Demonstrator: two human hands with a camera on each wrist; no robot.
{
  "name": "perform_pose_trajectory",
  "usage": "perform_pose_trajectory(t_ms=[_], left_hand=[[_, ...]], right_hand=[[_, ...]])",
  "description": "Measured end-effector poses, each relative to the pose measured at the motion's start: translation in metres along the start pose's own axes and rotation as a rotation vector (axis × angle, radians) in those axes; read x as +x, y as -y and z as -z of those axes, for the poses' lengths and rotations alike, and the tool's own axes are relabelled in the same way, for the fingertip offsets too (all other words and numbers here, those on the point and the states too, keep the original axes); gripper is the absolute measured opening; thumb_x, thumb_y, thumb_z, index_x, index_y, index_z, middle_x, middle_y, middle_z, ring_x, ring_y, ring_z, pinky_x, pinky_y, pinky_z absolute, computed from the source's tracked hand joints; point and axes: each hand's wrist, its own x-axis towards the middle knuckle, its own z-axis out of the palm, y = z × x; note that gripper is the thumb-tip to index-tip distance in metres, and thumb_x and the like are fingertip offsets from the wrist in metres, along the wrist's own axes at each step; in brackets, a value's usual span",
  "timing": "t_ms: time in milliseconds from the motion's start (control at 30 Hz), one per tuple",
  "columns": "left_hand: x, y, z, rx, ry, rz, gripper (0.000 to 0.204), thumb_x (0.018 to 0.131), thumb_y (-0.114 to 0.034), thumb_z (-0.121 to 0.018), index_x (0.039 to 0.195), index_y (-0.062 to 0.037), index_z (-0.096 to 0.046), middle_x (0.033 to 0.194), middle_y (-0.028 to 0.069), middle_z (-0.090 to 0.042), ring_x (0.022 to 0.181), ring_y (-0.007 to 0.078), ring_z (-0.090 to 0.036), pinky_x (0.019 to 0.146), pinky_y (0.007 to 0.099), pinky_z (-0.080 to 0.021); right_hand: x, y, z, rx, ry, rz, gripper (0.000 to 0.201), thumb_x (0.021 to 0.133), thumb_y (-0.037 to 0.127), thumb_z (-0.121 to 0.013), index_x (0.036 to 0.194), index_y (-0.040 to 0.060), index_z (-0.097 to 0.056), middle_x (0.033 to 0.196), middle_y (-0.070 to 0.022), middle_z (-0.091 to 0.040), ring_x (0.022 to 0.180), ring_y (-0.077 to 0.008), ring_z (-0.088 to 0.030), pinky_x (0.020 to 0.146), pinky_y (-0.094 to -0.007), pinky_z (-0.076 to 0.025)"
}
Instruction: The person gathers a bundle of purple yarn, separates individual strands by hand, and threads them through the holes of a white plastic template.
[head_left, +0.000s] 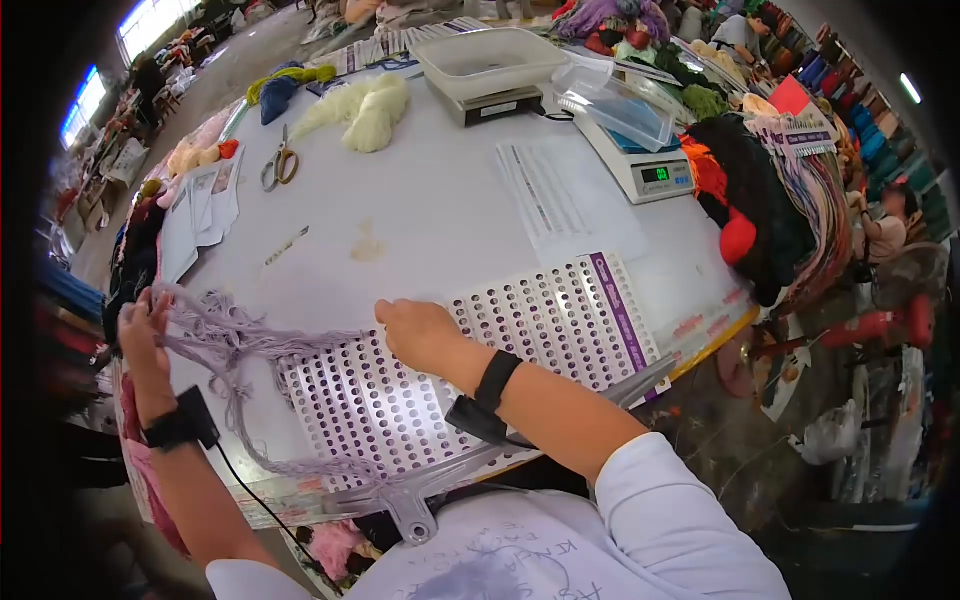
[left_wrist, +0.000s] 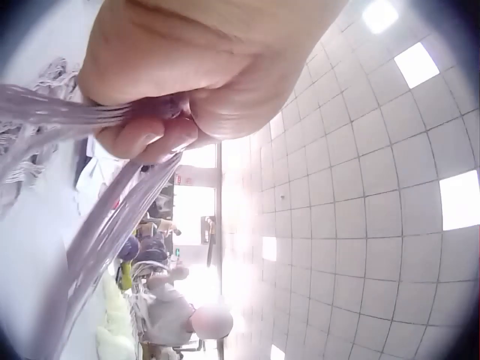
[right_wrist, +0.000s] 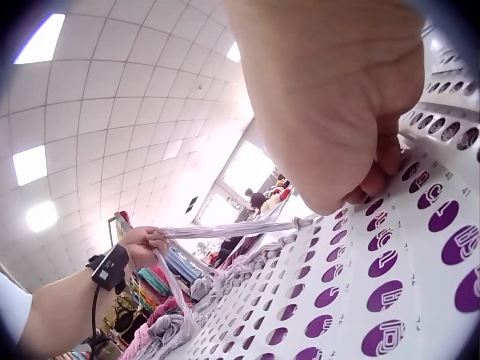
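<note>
My left hand (head_left: 145, 345) grips a hank of lilac yarn (head_left: 235, 345) at the left of the table. In the left wrist view the strands (left_wrist: 60, 105) bend around the curled fingers and run off in two bundles. From that hand the yarn stretches to the edge of a white card with rows of punched holes (head_left: 500, 330) and a purple printed border. Over this card is my right hand (head_left: 420, 335), its fingers curled, fingertips (right_wrist: 375, 180) right at the card's holes. The palm hides what lies under them, so I cannot tell whether it holds a strand.
Scissors (head_left: 279, 165), a cream skein (head_left: 375, 112) and paper sheets (head_left: 205, 215) lie farther back. Two scales stand at the back, one under a white tray (head_left: 485, 60), one with a lit display (head_left: 655, 175). Coloured yarn (head_left: 800, 190) piles along the right edge; a metal bar (head_left: 410, 505) crosses the front.
</note>
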Motion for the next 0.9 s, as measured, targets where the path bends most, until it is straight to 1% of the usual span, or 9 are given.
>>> perform_pose_trajectory(t_ms=[133,200,333,400,467,533,667,700,900], left_hand=[[-0.107,-0.002,-0.067,-0.134,0.557,0.254,0.007,0.088,-0.005,-0.050,0.094,-0.0009,-0.049,0.125,0.0191,-0.050,0.098,0.0245,-0.061,0.072,0.0247,-0.052],[-0.166,-0.005,-0.096,-0.186,0.702,0.382,0.016,0.089,-0.008,-0.049,0.104,-0.0018,-0.049,0.124,0.0181,-0.051,0.106,0.0243,-0.057,0.076,0.0250,-0.050],[-0.234,-0.005,-0.120,-0.269,0.882,0.559,0.040,0.093,-0.017,-0.045,0.127,0.0027,-0.041,0.126,0.0158,-0.050,0.112,0.0209,-0.051,0.095,0.0345,-0.040],[-0.255,-0.010,-0.127,-0.327,0.870,0.568,0.042,0.093,-0.019,-0.045,0.128,0.0042,-0.041,0.127,0.0146,-0.050,0.110,0.0198,-0.052,0.091,0.0332,-0.042],[-0.263,-0.008,-0.127,-0.366,0.840,0.569,0.040,0.093,-0.020,-0.047,0.125,0.0032,-0.045,0.127,0.0137,-0.050,0.110,0.0193,-0.052,0.088,0.0322,-0.044],[-0.265,-0.005,-0.124,-0.376,0.808,0.583,0.032,0.093,-0.017,-0.048,0.118,0.0024,-0.052,0.125,0.0136,-0.051,0.108,0.0191,-0.053,0.085,0.0323,-0.046],[-0.261,0.008,-0.115,-0.341,0.745,0.543,0.023,0.091,-0.013,-0.050,0.107,0.0014,-0.059,0.116,0.0122,-0.057,0.101,0.0191,-0.056,0.081,0.0336,-0.048],[-0.261,0.009,-0.114,-0.351,0.723,0.552,0.021,0.091,-0.012,-0.050,0.104,0.0014,-0.060,0.111,0.0114,-0.059,0.098,0.0190,-0.058,0.079,0.0339,-0.048],[-0.266,-0.001,-0.111,-0.403,0.748,0.552,0.020,0.088,-0.009,-0.054,0.103,0.0026,-0.059,0.089,0.0088,-0.063,0.079,0.0159,-0.059,0.071,0.0287,-0.047]], right_hand=[[-0.007,0.008,0.004,0.130,-0.136,0.012,0.020,0.082,0.014,-0.051,0.099,0.0050,-0.056,0.085,-0.0157,-0.061,0.074,-0.0328,-0.061,0.068,-0.0410,-0.048],[-0.014,0.036,0.029,0.442,-0.123,-0.022,0.022,0.083,0.019,-0.058,0.098,0.0034,-0.060,0.081,-0.0112,-0.060,0.068,-0.0221,-0.059,0.064,-0.0336,-0.047],[-0.032,0.064,0.043,0.785,-0.120,-0.026,0.023,0.080,0.019,-0.065,0.094,0.0013,-0.062,0.077,-0.0062,-0.058,0.065,-0.0124,-0.054,0.061,-0.0277,-0.044],[-0.041,0.064,0.042,0.873,-0.072,-0.078,0.023,0.079,0.017,-0.068,0.093,-0.0006,-0.063,0.075,-0.0038,-0.057,0.066,-0.0090,-0.052,0.059,-0.0245,-0.043],[-0.048,0.063,0.042,0.940,-0.069,-0.118,0.018,0.078,0.015,-0.064,0.085,-0.0012,-0.064,0.083,-0.0086,-0.061,0.067,-0.0138,-0.056,0.060,-0.0282,-0.045],[-0.054,0.063,0.043,1.293,-0.022,-0.175,0.013,0.081,0.011,-0.061,0.082,-0.0022,-0.063,0.085,-0.0050,-0.062,0.066,-0.0076,-0.053,0.058,-0.0241,-0.044],[-0.062,0.060,0.050,1.182,0.062,-0.206,0.013,0.084,0.008,-0.057,0.079,-0.0025,-0.061,0.082,-0.0023,-0.062,0.066,-0.0040,-0.051,0.057,-0.0210,-0.042],[-0.064,0.061,0.051,1.212,0.072,-0.199,0.012,0.085,0.009,-0.057,0.081,-0.0020,-0.061,0.081,-0.0026,-0.062,0.068,-0.0057,-0.054,0.062,-0.0212,-0.044],[-0.066,0.066,0.046,1.315,0.113,-0.167,0.012,0.087,0.011,-0.057,0.085,-0.0008,-0.059,0.078,-0.0033,-0.062,0.074,-0.0078,-0.057,0.070,-0.0216,-0.047]])
